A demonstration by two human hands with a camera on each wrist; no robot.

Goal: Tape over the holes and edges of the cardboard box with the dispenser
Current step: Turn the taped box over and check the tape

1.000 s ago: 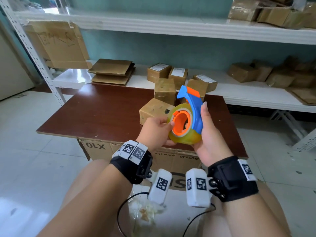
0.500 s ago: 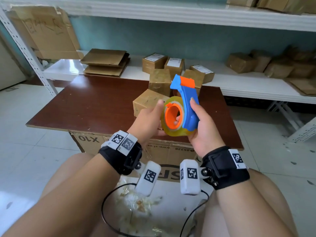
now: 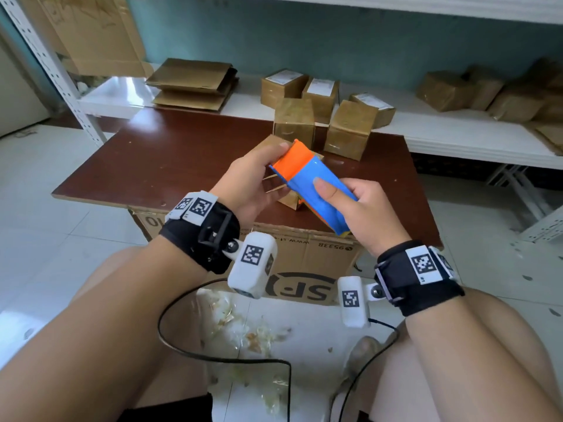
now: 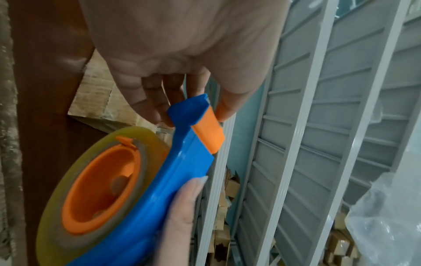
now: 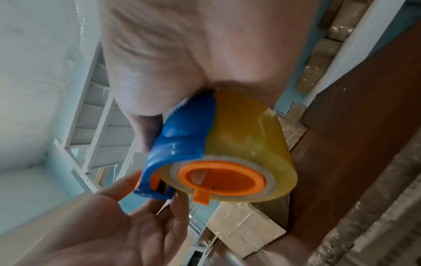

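Sitting on the brown tabletop [image 3: 170, 153], the small cardboard box [image 3: 268, 147] lay just beyond both hands, mostly hidden by them. Right hand [image 3: 359, 214] wrapped the blue dispenser [image 3: 320, 190] body, thumb on top. Left hand [image 3: 246, 184] pinched its orange cutter end [image 3: 289, 161], thumb and fingertips. Risk, as judged: fingertips nicked on the blade, or the loose tape end sticking back onto the yellowish roll [image 5: 250, 129].

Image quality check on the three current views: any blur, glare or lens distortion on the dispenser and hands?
Head: sharp, daylit, dispenser crisp; wide-angle bends the shelf edges. Left wrist: dispenser sharp; left hand close to the lens, soft and washed out. Right wrist: slight motion blur on the right hand and left-hand fingers; soft highlights on the tape roll; strong fisheye tilt.
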